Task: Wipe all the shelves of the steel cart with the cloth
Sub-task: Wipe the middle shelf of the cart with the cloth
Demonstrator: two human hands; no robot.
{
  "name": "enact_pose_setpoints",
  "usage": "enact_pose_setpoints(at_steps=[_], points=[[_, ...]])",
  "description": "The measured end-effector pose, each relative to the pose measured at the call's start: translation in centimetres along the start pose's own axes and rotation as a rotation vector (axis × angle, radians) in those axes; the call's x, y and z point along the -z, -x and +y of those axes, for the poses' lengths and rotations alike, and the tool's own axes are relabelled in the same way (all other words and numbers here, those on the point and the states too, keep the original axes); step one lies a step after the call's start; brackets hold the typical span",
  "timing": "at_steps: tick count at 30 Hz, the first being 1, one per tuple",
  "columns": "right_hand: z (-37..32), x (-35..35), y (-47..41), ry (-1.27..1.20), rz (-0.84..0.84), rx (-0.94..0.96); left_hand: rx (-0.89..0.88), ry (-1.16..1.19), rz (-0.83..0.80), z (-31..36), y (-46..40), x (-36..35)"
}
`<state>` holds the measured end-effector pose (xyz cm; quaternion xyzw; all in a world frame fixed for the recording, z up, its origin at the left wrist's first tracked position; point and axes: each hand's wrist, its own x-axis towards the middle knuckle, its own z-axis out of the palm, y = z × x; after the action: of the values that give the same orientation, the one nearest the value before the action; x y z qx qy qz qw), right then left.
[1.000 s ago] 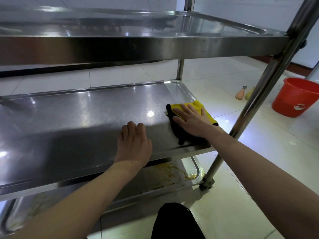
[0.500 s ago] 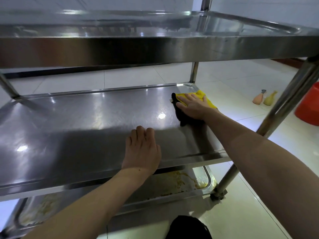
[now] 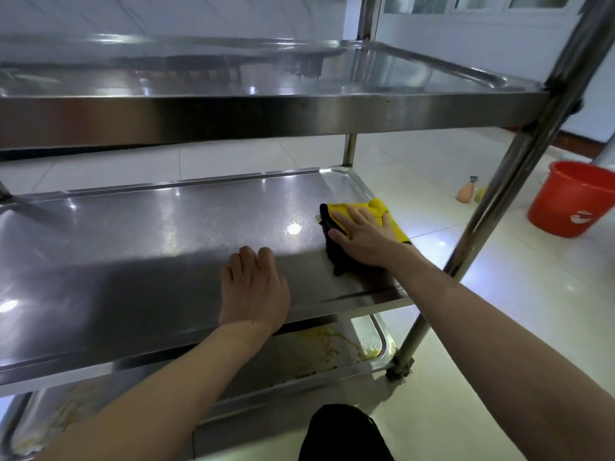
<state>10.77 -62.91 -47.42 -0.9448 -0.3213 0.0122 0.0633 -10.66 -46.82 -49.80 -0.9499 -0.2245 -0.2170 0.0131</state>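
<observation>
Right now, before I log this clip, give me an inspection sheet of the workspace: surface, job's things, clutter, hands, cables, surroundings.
Surface: middle shelf of the steel cart is shiny, no residue seen; top shelf looks clean; bottom shelf carries yellow-brown stains.
Job's things: yellow and black cloth lies at the middle shelf's right end.
Clutter: nothing seen on the shelves.
Hands: right hand presses flat on the cloth, fingers straight; left hand rests on the middle shelf near its front edge, holding nothing.
Cables: nothing seen.
Surroundings: pale tiled floor; red bucket to the right; an orange bottle stands on the floor with a yellowish item partly hidden behind the cart post.
</observation>
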Motion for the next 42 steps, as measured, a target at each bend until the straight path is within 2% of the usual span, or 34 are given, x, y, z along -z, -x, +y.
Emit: enact_pose_setpoints(at_steps=[6,12,17,24,31,38,42], points=[[-0.5,-0.6,6.5,-0.03,-0.07,-0.009,0.047,0.019,-0.049,0.2,0.1,0.8],[-0.8,-0.6,7.2,-0.035,-0.097,-0.012,0.029,0.022,-0.071,0.3,0.3,0.8],[-0.3,-0.5,5.5,-0.045,-0.061,0.005,-0.004,0.016,-0.027,0.3,0.3,0.2],[0.1,0.3,-1.2,0.032,-0.061,0.001,0.002,0.018,0.025,0.0,0.2,-0.3],[-0.1,0.5,-6.4,0.006,-0.037,0.013,-0.012,-0.004,0.063,-0.1,0.3,-0.7],[0.1,0.0,-6.6,0.026,-0.041,0.025,0.039,-0.016,0.113,-0.2,0.1,-0.9],[0.3,-0.2,-4.6,0.056,-0.054,0.034,0.065,-0.023,0.083,-0.2,0.0,-0.6]])
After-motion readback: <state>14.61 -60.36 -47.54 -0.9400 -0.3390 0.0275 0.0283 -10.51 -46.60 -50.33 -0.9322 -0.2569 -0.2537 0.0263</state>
